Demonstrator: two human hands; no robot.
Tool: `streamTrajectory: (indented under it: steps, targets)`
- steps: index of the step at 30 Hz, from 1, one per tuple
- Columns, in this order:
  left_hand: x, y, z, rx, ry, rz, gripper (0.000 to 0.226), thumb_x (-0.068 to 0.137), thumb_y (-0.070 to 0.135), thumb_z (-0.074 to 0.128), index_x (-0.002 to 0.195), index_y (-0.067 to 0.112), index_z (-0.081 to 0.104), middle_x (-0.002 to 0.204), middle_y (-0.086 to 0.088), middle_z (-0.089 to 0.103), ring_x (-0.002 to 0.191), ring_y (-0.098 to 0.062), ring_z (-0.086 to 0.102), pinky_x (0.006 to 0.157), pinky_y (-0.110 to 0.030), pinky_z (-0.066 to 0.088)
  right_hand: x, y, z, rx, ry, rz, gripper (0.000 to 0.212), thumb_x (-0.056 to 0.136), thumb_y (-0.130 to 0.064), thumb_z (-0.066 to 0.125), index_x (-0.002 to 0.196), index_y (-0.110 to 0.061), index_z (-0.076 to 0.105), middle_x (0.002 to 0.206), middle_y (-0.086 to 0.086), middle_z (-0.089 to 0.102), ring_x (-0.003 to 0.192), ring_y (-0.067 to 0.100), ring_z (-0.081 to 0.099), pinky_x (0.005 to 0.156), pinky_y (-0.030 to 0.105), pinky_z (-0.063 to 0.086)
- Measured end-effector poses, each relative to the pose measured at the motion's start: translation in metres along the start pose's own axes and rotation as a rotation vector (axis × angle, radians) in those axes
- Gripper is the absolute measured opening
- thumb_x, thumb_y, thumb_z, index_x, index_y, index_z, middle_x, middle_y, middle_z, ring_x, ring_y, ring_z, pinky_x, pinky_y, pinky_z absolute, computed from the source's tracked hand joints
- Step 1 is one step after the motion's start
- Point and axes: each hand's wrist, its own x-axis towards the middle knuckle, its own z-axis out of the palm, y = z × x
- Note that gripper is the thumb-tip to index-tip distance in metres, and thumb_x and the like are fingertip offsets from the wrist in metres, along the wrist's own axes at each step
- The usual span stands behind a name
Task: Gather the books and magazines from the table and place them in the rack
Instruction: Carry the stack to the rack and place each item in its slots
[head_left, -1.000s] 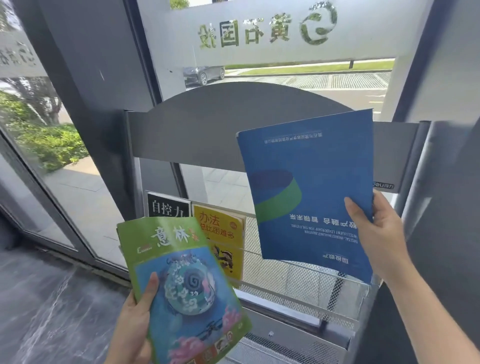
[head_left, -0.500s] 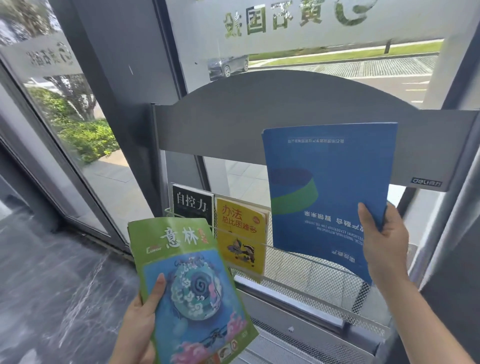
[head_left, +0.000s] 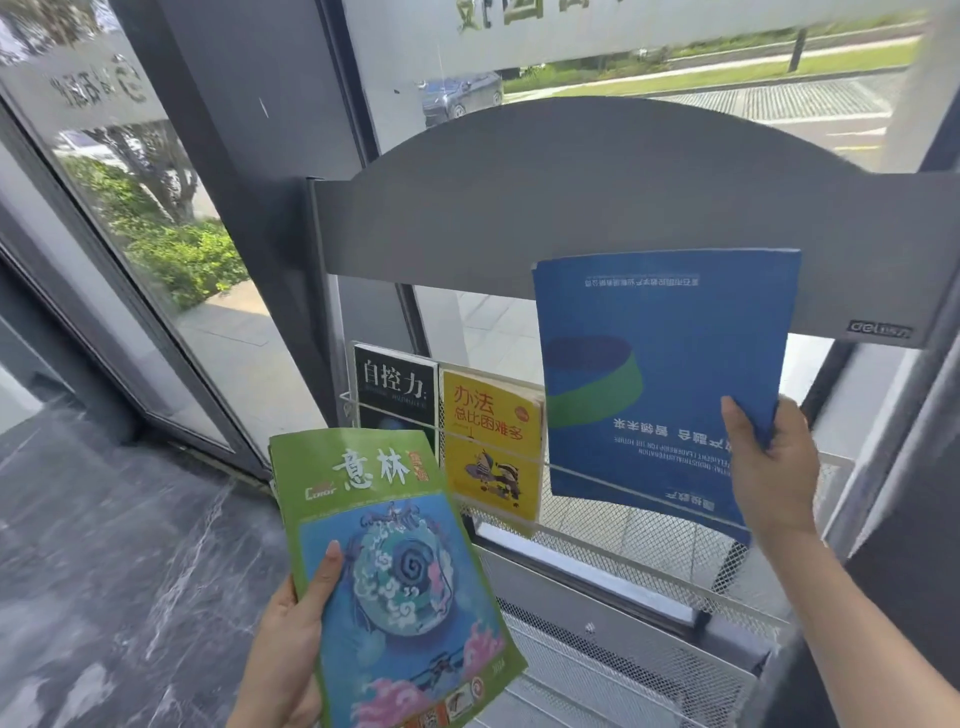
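My right hand (head_left: 771, 465) grips a blue magazine (head_left: 660, 374) by its right edge, upside down. Its lower part sits behind the front wire of the top mesh shelf of the grey rack (head_left: 597, 197), right of centre. My left hand (head_left: 296, 639) holds a green and blue magazine (head_left: 395, 577) upright in front of the rack's lower left. On the same top shelf stand a black book (head_left: 395, 387) at the left and a yellow book (head_left: 491, 441) beside it.
The rack stands against a glass wall with dark frames (head_left: 228, 156). A lower mesh shelf (head_left: 613, 670) shows below. Dark marbled floor (head_left: 104, 571) lies to the left. A dark panel (head_left: 924, 519) borders the rack on the right.
The blue magazine has come down from in front of the rack's top panel into the top shelf, behind the wire. The view has shifted left and closer. My left hand still holds the green magazine.
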Motion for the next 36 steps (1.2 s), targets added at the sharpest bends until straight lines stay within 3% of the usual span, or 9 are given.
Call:
streamTrajectory:
  steps: [5,9,16,20,23,25,28,33,36]
  targets:
    - [-0.003,0.000,-0.002,-0.015,0.005,-0.001,0.015,0.089,0.021,0.051,0.088,0.013,0.063,0.065,-0.001,0.075,0.056,-0.017,0.071,0.048,-0.032,0.057,-0.016,0.020,0.000,-0.122,0.065,-0.032,0.039,0.080,-0.045,0.045,0.086,-0.007,0.052,0.079,0.004,0.043,0.086,0.021,0.037,0.069,0.023,0.024]
    - [-0.001,0.000,-0.006,-0.016,-0.007,-0.013,0.018,0.087,0.024,0.053,0.094,0.012,0.064,0.072,-0.004,0.076,0.063,-0.021,0.072,0.054,-0.036,0.059,-0.029,0.039,0.000,-0.174,0.056,-0.001,0.055,0.080,-0.048,0.036,0.082,0.005,0.051,0.085,0.011,0.042,0.084,0.020,0.034,0.070,0.026,0.024]
    - [-0.003,-0.002,-0.003,-0.030,-0.023,-0.037,0.016,0.087,0.024,0.054,0.092,0.014,0.065,0.077,-0.005,0.077,0.065,-0.022,0.072,0.060,-0.041,0.058,-0.031,0.032,-0.008,-0.255,0.008,0.109,0.025,0.092,-0.017,0.049,0.102,0.006,0.051,0.104,0.025,0.053,0.092,0.030,0.046,0.076,0.030,0.030]
    - [-0.002,-0.002,-0.003,-0.027,-0.037,-0.045,0.019,0.085,0.028,0.055,0.094,0.016,0.065,0.081,-0.007,0.077,0.071,-0.025,0.073,0.063,-0.044,0.059,-0.033,0.026,-0.021,-0.261,-0.006,0.142,0.023,0.091,-0.022,0.051,0.105,-0.004,0.057,0.095,0.012,0.062,0.080,0.026,0.052,0.071,0.032,0.035]
    - [-0.001,-0.002,-0.003,-0.029,-0.040,-0.055,0.020,0.082,0.031,0.057,0.095,0.018,0.065,0.086,-0.009,0.077,0.076,-0.028,0.072,0.067,-0.047,0.058,-0.034,0.019,-0.024,-0.122,-0.059,0.212,0.023,0.092,-0.023,0.050,0.109,-0.010,0.057,0.097,0.004,0.061,0.084,0.023,0.054,0.060,0.030,0.040]
    - [-0.001,-0.004,-0.003,-0.033,-0.040,-0.058,0.022,0.081,0.031,0.058,0.096,0.018,0.066,0.089,-0.009,0.076,0.080,-0.029,0.071,0.070,-0.049,0.057,-0.035,0.016,-0.024,-0.070,-0.090,0.240,0.023,0.092,-0.022,0.049,0.111,-0.010,0.055,0.099,0.004,0.060,0.088,0.022,0.055,0.063,0.029,0.041]
    - [-0.001,-0.006,-0.003,-0.057,-0.045,-0.056,0.032,0.076,0.031,0.060,0.103,0.015,0.065,0.093,-0.009,0.076,0.083,-0.027,0.072,0.072,-0.047,0.057,-0.030,0.020,-0.029,-0.222,-0.119,0.225,0.022,0.092,-0.025,0.049,0.108,-0.011,0.055,0.097,0.003,0.061,0.089,0.022,0.054,0.075,0.032,0.037]
    - [0.000,-0.009,-0.005,-0.087,-0.057,-0.052,0.028,0.079,0.029,0.059,0.102,0.015,0.065,0.087,-0.006,0.077,0.076,-0.023,0.073,0.068,-0.044,0.058,-0.021,0.022,-0.050,-0.485,-0.184,0.174,0.020,0.086,-0.021,0.060,0.092,-0.002,0.065,0.080,0.010,0.063,0.076,0.026,0.051,0.066,0.032,0.031]
    - [0.001,-0.011,-0.006,-0.101,-0.058,-0.056,0.027,0.080,0.028,0.059,0.103,0.016,0.065,0.089,-0.006,0.076,0.075,-0.022,0.073,0.067,-0.043,0.058,-0.022,0.025,-0.058,-0.577,-0.165,0.206,0.023,0.085,-0.026,0.060,0.092,-0.004,0.063,0.083,0.017,0.068,0.080,0.031,0.055,0.065,0.034,0.034]
